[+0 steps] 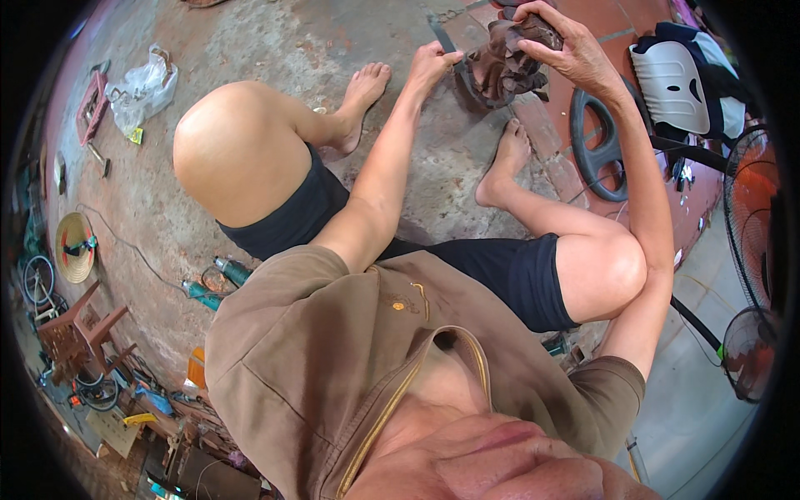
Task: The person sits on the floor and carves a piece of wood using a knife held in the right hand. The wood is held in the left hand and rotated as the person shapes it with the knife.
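From where I stand, the brown shirt (292, 358) is nearest, then the dark shorts (500, 271) and the bent knees; past them both arms stretch forward to a dark brown carving (498, 65), out beyond the bare right foot (508, 162) and close to some bricks (537, 125); what bears its weight underneath, I can't make out.

The right hand (577, 57) grasps the carving's upper, rounder end, thumb and fingers spread around it; the left hand (428, 70) is closed on a flat grey strip (442, 35), just beside the carving's left edge; whether the strip touches it, I can't tell.

The piece looks like wood, so I'd expect it stiff and fairly heavy for its size, not very slippery; its thin, wavy folds seem likeliest to chip, so the thick rounded end is the sounder hold.

Farther out to the right lie a grey ring (577, 137) and a white plastic piece (673, 87); away to the left, a plastic bag (143, 92) and a straw hat (77, 265).
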Motion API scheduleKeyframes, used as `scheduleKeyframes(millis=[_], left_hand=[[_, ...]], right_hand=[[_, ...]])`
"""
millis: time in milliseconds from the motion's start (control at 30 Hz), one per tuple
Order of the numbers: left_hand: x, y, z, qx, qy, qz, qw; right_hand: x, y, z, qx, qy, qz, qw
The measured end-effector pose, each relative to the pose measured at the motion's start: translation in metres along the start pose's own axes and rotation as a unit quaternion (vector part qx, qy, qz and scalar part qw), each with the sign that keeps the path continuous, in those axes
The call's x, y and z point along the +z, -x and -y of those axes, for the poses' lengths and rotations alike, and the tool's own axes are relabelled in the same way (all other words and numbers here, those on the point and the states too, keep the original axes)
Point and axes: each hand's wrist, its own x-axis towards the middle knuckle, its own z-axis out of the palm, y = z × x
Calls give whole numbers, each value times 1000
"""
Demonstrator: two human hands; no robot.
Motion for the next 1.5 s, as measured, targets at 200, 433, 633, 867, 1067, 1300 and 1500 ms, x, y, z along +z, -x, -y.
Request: scheduleKeyframes(millis=[200, 433, 633, 867, 1067, 1300, 1500], left_hand=[[2, -12, -17, 23, -66, -54, 996], [10, -13, -13, -50, 198, -67, 977], [-10, 2, 5, -35, 81, 22, 996], [-4, -9, -5, -15, -25, -12, 1000], [1, -21, -10, -37, 31, -38, 998], [-1, -8, -5, -67, 150, 10, 986], [-4, 5, -9, -26, 65, 40, 997]], right_hand=[[3, -2, 2, -15, -3, -7, 1000], [-3, 3, 4, 1, 13, -5, 1000], [1, -4, 3, -6, -19, 4, 1000], [1, -2, 0, -16, -18, -7, 1000], [1, -3, 0, -22, -14, -4, 1000], [1, 0, 2, -8, -35, 0, 999], [2, -1, 3, -4, -26, -2, 1000]])
